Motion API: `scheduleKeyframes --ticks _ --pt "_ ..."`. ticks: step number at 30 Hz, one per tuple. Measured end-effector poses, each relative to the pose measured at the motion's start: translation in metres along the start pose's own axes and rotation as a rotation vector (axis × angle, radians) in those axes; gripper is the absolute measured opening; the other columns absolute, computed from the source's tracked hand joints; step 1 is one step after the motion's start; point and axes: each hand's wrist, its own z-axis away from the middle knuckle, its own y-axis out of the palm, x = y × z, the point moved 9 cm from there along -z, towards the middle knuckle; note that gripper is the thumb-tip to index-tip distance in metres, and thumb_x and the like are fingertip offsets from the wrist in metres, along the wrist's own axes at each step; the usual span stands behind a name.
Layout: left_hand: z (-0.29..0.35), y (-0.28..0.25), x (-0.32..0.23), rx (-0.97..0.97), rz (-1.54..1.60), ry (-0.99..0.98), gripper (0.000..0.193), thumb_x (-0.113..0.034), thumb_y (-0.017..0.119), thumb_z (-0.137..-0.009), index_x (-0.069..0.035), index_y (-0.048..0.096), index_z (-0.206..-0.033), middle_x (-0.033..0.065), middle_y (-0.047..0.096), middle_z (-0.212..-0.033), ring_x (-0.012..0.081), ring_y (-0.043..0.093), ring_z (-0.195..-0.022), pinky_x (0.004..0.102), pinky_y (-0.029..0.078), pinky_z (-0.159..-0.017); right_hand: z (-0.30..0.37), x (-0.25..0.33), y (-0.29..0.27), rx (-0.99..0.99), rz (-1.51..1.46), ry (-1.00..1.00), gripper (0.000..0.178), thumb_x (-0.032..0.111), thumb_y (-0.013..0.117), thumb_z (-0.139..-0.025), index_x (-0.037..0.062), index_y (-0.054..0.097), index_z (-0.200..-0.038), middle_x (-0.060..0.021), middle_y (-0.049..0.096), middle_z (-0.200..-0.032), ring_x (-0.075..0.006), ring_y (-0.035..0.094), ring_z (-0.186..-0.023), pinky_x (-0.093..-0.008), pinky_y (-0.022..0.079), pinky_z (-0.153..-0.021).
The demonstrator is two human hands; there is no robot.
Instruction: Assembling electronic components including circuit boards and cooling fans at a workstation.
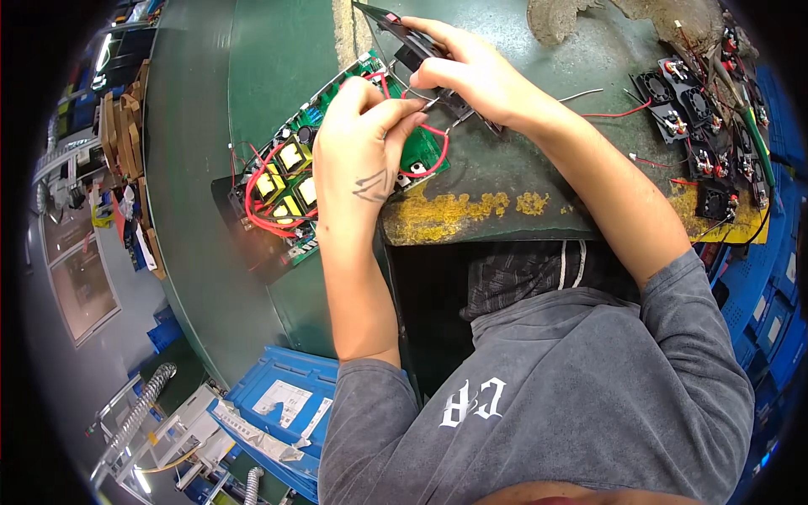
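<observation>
In the head view, the left hand point(358, 126) has thumb and finger pinched together on what seems a thin wire point(432, 104) at upper centre; the right hand point(475, 76) is clamped on a black panel point(410, 55), held tilted. The panel is probably light, stiff and smooth, best taken by its edges; the wire looks pliable, its end likely fragile. Under the left hand lies a green board point(421, 150) (easily damaged, presumably), red wires point(250, 200) looping in the way. Small fans point(699, 103) crowd the upper right; a blue crate point(252, 374) sits lower left.
</observation>
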Motion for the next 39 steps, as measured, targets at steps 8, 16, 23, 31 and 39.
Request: scheduleKeyframes --ticks 8,16,23,31,39 --pt "-0.001 -0.001 0.002 -0.061 0.013 0.038 0.015 -0.017 0.082 -0.083 -0.011 0.081 -0.096 0.011 0.064 -0.096 0.0283 0.066 -0.082 0.0387 0.054 -0.074 0.004 0.001 0.001 0.044 0.027 0.102 0.07 0.021 0.065 -0.087 0.0117 0.051 -0.155 -0.0069 0.069 -0.102 -0.0123 0.062 -0.093 -0.0264 0.05 -0.085" --pt "-0.002 -0.008 0.01 0.044 0.191 -0.008 0.026 -0.008 0.08 -0.083 -0.012 0.078 -0.108 0.0082 0.072 -0.107 0.0239 0.07 -0.084 0.0355 0.056 -0.072 0.002 0.002 -0.001 0.008 0.024 0.028 0.07 0.023 0.065 -0.086 0.0092 0.052 -0.153 -0.0068 0.068 -0.103 -0.0133 0.06 -0.095 -0.0257 0.047 -0.087" --pt "-0.002 -0.008 0.008 -0.05 0.175 0.161 0.024 -0.004 0.084 -0.077 -0.012 0.08 -0.099 0.0045 0.065 -0.1 0.0172 0.066 -0.08 0.0303 0.054 -0.068 0.003 0.006 -0.001 0.051 0.055 0.035 0.07 0.025 0.066 -0.086 0.0085 0.053 -0.152 -0.0053 0.068 -0.103 -0.0123 0.059 -0.095 -0.0255 0.046 -0.087" --pt "-0.001 -0.003 0.017 -0.177 0.174 0.232 0.026 -0.002 0.084 -0.074 -0.013 0.082 -0.098 0.002 0.063 -0.112 0.014 0.058 -0.077 0.0285 0.051 -0.066 0.004 0.009 0.001 0.053 -0.011 0.065 0.068 0.025 0.064 -0.087 0.0103 0.053 -0.153 -0.0029 0.067 -0.099 -0.0116 0.059 -0.092 -0.0256 0.046 -0.085" --pt "-0.002 -0.004 0.008 -0.138 0.276 0.213 0.018 0.0 0.081 -0.078 -0.006 0.078 -0.095 0.0062 0.067 -0.099 0.0201 0.066 -0.086 0.0317 0.053 -0.072 0.006 0.009 -0.001 0.078 -0.02 0.118 0.066 0.026 0.063 -0.089 0.0102 0.053 -0.153 -0.0029 0.067 -0.095 -0.0103 0.059 -0.09 -0.0254 0.046 -0.084"
